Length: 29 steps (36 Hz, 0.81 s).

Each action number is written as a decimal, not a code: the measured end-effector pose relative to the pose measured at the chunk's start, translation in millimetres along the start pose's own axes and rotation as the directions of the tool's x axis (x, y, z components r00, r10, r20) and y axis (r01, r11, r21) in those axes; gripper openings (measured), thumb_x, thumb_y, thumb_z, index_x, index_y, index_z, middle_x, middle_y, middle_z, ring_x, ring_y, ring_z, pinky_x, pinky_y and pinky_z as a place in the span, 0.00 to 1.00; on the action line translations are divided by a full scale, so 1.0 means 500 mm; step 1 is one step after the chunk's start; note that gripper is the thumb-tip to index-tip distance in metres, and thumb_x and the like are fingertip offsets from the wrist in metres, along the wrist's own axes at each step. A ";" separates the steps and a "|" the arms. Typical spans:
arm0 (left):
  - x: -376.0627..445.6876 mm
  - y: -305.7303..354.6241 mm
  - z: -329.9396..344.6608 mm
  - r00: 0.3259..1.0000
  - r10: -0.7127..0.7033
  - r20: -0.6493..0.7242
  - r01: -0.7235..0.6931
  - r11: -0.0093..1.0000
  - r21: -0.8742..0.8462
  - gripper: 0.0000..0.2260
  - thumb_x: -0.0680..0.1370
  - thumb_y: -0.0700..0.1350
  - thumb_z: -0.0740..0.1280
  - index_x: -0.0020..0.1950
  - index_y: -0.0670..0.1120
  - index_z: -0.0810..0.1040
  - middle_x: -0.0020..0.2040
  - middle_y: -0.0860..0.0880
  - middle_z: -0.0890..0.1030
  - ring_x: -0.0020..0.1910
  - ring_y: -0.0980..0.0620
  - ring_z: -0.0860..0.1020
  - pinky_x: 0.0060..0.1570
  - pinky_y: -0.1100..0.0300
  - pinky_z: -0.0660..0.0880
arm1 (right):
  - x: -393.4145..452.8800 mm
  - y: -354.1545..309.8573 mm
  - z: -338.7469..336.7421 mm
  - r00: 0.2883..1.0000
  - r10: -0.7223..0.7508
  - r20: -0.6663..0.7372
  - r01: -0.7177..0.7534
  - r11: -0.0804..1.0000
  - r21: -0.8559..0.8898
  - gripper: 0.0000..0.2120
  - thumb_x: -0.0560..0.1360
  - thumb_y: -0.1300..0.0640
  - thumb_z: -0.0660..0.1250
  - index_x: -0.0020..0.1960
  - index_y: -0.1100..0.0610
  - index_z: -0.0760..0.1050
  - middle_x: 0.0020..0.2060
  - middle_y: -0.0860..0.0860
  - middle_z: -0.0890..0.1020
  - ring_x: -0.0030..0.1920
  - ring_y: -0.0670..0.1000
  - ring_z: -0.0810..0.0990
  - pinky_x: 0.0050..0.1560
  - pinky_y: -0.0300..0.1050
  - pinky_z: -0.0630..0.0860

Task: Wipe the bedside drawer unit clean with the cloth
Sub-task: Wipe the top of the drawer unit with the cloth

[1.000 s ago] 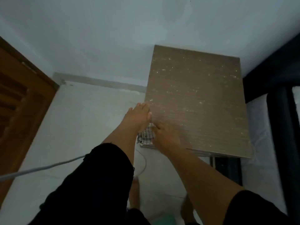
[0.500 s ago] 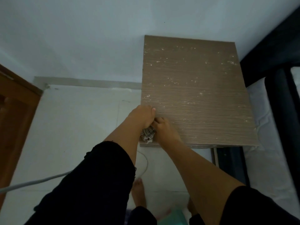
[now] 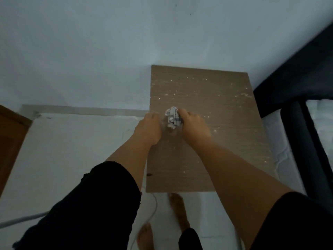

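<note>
The bedside drawer unit (image 3: 225, 109) shows its brown wood-grain top, dotted with pale specks toward the back and right. A bunched checked cloth (image 3: 172, 117) lies on the left half of that top. My right hand (image 3: 193, 126) is closed on the cloth's right side and presses it to the surface. My left hand (image 3: 149, 128) rests with curled fingers on the top's left edge, just left of the cloth and apart from it. Whether anything is in that hand is hidden.
A pale wall rises behind the unit. A dark bed frame (image 3: 297, 134) and white mattress (image 3: 320, 120) stand close on the right. A wooden door (image 3: 10, 141) is at far left. A white cable (image 3: 151, 210) and my bare feet (image 3: 177, 208) are on the floor.
Both hands moved from the unit's front left corner toward the middle of the top. The cloth came up from the edge onto the surface.
</note>
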State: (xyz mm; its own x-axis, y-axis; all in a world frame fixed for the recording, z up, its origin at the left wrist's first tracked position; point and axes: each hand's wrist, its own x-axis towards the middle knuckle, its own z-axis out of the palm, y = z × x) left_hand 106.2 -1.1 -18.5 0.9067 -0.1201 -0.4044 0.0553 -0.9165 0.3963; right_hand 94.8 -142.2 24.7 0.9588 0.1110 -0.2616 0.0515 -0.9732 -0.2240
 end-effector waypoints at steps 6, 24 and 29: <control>0.085 0.006 0.003 0.995 -0.013 0.099 0.002 0.995 0.104 0.31 0.78 0.45 0.65 0.77 0.44 0.53 0.78 0.45 0.52 0.74 0.40 0.62 0.70 0.48 0.64 | 0.162 0.009 -0.020 0.996 -0.058 -0.073 0.057 0.998 -0.018 0.23 0.78 0.61 0.61 0.71 0.53 0.62 0.60 0.60 0.75 0.59 0.58 0.73 0.55 0.49 0.72; 0.272 0.059 -0.043 0.971 -0.064 0.229 -0.001 0.962 0.273 0.52 0.69 0.45 0.76 0.78 0.41 0.40 0.79 0.47 0.39 0.78 0.49 0.44 0.75 0.54 0.51 | 0.514 0.003 -0.009 0.960 -0.228 -0.162 0.218 0.973 -0.074 0.21 0.77 0.67 0.59 0.69 0.56 0.67 0.61 0.59 0.71 0.60 0.58 0.71 0.52 0.48 0.73; 0.271 0.053 -0.041 0.971 -0.056 0.232 -0.007 0.965 0.264 0.52 0.70 0.46 0.75 0.78 0.41 0.39 0.78 0.47 0.37 0.78 0.49 0.42 0.75 0.54 0.48 | 0.557 -0.001 -0.002 0.970 -0.224 -0.098 0.216 0.973 -0.084 0.22 0.78 0.66 0.58 0.70 0.54 0.66 0.63 0.59 0.69 0.62 0.58 0.68 0.54 0.48 0.73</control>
State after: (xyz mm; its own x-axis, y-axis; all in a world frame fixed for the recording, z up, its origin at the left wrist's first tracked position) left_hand 239.1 -34.0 -46.0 0.7801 -0.1540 -0.6064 -0.0637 -0.9838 0.1678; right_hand 361.8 -111.1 -47.3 0.9456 0.3056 -0.1114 0.2807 -0.9397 -0.1956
